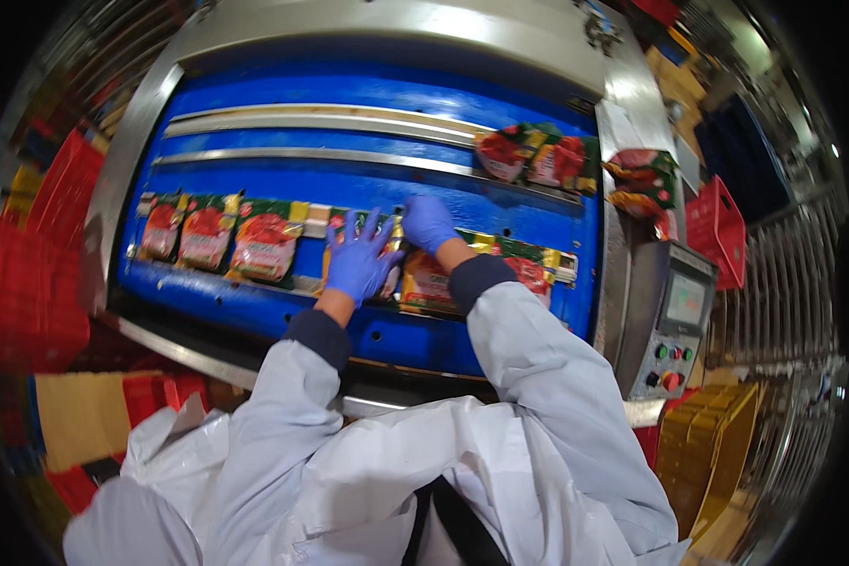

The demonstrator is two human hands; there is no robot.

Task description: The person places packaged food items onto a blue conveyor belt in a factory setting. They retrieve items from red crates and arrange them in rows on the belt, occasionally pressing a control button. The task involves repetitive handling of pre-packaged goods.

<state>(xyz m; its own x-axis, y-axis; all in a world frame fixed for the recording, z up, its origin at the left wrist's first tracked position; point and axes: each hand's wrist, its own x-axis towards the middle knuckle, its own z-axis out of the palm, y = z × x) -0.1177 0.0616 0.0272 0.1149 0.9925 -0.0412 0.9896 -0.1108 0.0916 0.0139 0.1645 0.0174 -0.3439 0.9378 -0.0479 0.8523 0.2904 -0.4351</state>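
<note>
My left hand (357, 264), in a blue glove, lies with fingers spread over a red and green food pouch that it mostly covers. My right hand (427, 224), also gloved, is curled closed at the top edge of the pouch beside it; its fingertips are hidden. Under my right wrist lies another pouch (426, 283), and a further pouch (526, 272) is to its right. To the left, several pouches such as this one (264, 241) lie in a row, tops across the near metal bar (317, 215). All rest on the blue bed (349, 184) of a steel machine.
Two pouches (558, 162) lie at the far right by the long metal bars (330, 121). More packs (643, 184) rest on the steel rim. A control panel (679, 307) stands at right. Red crates (38, 292) are at left, a yellow crate (707, 453) at lower right.
</note>
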